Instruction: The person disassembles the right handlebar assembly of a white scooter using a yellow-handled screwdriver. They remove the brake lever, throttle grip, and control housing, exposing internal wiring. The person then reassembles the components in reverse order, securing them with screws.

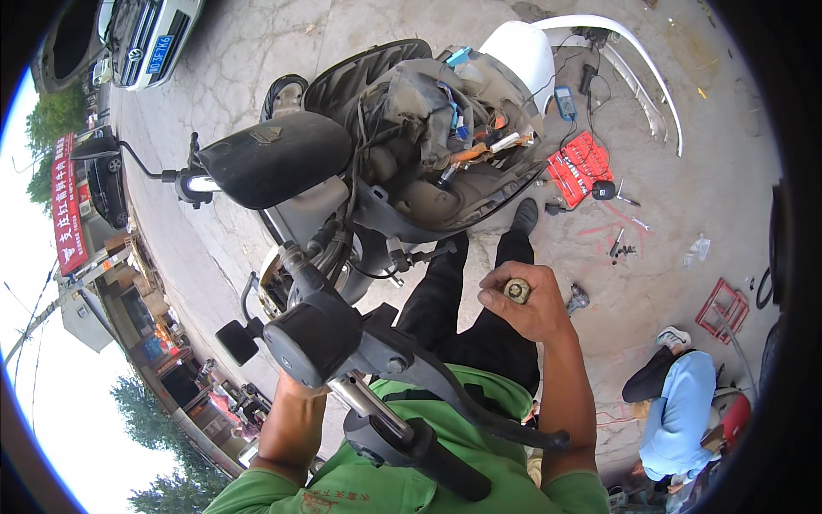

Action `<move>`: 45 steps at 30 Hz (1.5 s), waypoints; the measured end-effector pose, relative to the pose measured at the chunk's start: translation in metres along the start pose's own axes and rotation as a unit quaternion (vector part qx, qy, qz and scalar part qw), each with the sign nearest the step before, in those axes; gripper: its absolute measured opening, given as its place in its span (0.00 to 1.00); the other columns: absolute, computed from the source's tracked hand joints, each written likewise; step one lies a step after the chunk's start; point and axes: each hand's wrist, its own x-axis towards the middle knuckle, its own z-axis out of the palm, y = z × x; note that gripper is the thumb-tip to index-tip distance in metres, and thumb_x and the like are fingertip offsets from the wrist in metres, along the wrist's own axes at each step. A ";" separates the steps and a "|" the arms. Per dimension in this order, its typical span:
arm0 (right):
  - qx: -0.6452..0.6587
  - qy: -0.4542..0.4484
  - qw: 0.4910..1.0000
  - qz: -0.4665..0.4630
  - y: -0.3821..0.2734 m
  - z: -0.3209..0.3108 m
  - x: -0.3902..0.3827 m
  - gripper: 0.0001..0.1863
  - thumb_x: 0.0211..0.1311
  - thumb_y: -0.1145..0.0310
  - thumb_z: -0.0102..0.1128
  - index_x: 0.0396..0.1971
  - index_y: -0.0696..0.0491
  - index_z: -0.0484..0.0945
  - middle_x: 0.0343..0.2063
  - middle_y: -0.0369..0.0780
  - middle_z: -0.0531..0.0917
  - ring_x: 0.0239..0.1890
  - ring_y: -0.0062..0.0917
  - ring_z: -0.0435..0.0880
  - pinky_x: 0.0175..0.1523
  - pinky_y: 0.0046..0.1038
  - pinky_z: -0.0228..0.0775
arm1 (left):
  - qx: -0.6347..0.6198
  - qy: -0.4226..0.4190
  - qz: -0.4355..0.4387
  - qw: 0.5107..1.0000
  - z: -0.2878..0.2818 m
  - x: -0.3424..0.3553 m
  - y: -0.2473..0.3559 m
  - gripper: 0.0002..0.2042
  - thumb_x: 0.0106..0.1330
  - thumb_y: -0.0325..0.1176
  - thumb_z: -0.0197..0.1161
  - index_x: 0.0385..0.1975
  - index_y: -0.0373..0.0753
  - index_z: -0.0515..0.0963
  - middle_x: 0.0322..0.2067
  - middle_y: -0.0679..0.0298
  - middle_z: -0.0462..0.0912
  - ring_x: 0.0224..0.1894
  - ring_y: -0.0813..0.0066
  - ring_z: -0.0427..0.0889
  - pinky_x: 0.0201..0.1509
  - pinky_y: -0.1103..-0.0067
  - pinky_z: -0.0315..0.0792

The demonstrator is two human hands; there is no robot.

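My right hand point(545, 310) is closed around a round-ended tool point(516, 291), pale and worn, with a dark centre; I see it end-on, so its kind does not show. It is held above my right thigh, to the right of a partly stripped scooter. My left hand point(300, 388) is mostly hidden behind the black handlebar housing point(312, 337), and its fingers do not show. A black brake lever point(479, 403) and rubber grip point(454, 467) reach across my green shirt. Beyond, the scooter's opened body point(428, 111) exposes wires, an orange-wrapped cable and connectors.
On the concrete at right lie a red socket set case point(572, 184), a blue handheld meter point(565, 103) with leads, and loose tools point(616, 242). White panels point(518, 53) lie at the far side. A person in light blue point(681, 411) crouches near a red metal stand point(722, 310).
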 end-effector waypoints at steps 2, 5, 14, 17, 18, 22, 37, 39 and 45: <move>-0.012 0.013 1.000 -0.013 -0.004 0.002 -0.002 0.16 0.56 0.62 0.73 0.32 0.61 0.84 0.23 0.37 0.83 0.27 0.16 0.78 0.35 0.22 0.71 | 0.015 0.065 0.003 0.998 -0.008 -0.011 -0.004 0.24 0.71 0.39 0.57 0.61 0.31 0.66 0.49 0.46 0.79 0.36 0.61 0.83 0.29 0.71 0.79; -0.015 0.025 1.000 -0.007 -0.008 0.003 -0.010 0.15 0.57 0.62 0.72 0.31 0.60 0.84 0.22 0.34 0.81 0.26 0.15 0.74 0.33 0.22 0.69 | 0.065 -0.024 0.001 0.998 0.007 -0.010 0.003 0.24 0.72 0.41 0.57 0.60 0.30 0.68 0.42 0.49 0.81 0.29 0.65 0.82 0.24 0.73 0.76; -0.009 0.090 0.996 0.019 -0.009 -0.015 -0.061 0.15 0.58 0.61 0.71 0.31 0.60 0.84 0.23 0.33 0.82 0.28 0.14 0.75 0.35 0.21 0.69 | 0.097 -0.110 -0.006 0.989 0.049 -0.012 0.023 0.16 0.75 0.46 0.54 0.35 0.37 0.68 0.17 0.71 0.61 0.15 0.80 0.63 0.17 0.82 0.60; 0.039 0.103 0.994 -0.006 -0.023 -0.026 -0.098 0.13 0.58 0.63 0.70 0.30 0.60 0.83 0.23 0.35 0.83 0.27 0.15 0.77 0.33 0.20 0.68 | 0.080 -0.141 -0.006 0.987 0.051 -0.011 0.021 0.16 0.77 0.44 0.50 0.31 0.39 0.66 0.17 0.70 0.61 0.16 0.80 0.63 0.18 0.81 0.59; 0.049 0.103 0.993 -0.034 -0.026 -0.030 -0.112 0.13 0.58 0.64 0.69 0.29 0.60 0.83 0.24 0.35 0.83 0.26 0.15 0.77 0.32 0.20 0.68 | 0.080 -0.149 -0.004 0.986 0.053 -0.011 0.020 0.16 0.77 0.45 0.50 0.31 0.39 0.66 0.18 0.70 0.61 0.16 0.80 0.63 0.18 0.81 0.59; -0.014 -0.011 0.996 -0.087 -0.068 -0.027 -0.165 0.16 0.51 0.62 0.72 0.32 0.60 0.83 0.26 0.37 0.85 0.26 0.17 0.78 0.32 0.22 0.69 | 0.038 -0.178 -0.004 0.983 0.046 -0.011 0.012 0.16 0.77 0.45 0.50 0.31 0.39 0.67 0.19 0.70 0.62 0.18 0.79 0.65 0.19 0.81 0.61; -0.236 -0.027 0.971 -0.002 -0.115 0.042 -0.203 0.20 0.45 0.64 0.79 0.35 0.58 0.82 0.23 0.42 0.83 0.24 0.28 0.82 0.33 0.29 0.73 | 0.056 -0.201 -0.049 0.977 0.047 -0.029 -0.015 0.15 0.76 0.45 0.52 0.35 0.39 0.68 0.20 0.69 0.63 0.20 0.76 0.68 0.22 0.79 0.65; -0.215 -0.018 0.976 0.001 -0.113 0.043 -0.206 0.20 0.44 0.64 0.80 0.35 0.57 0.82 0.23 0.41 0.82 0.24 0.28 0.82 0.33 0.28 0.73 | 0.069 -0.211 -0.044 0.974 0.046 -0.027 -0.019 0.15 0.76 0.46 0.52 0.35 0.39 0.68 0.20 0.69 0.64 0.20 0.76 0.69 0.23 0.78 0.66; -0.239 -0.042 0.970 0.008 -0.113 0.038 -0.214 0.21 0.43 0.64 0.80 0.35 0.56 0.81 0.23 0.41 0.82 0.25 0.29 0.82 0.33 0.29 0.73 | 0.113 -0.209 -0.063 0.969 0.043 -0.028 -0.028 0.16 0.77 0.46 0.50 0.38 0.37 0.70 0.23 0.65 0.69 0.23 0.74 0.73 0.27 0.77 0.72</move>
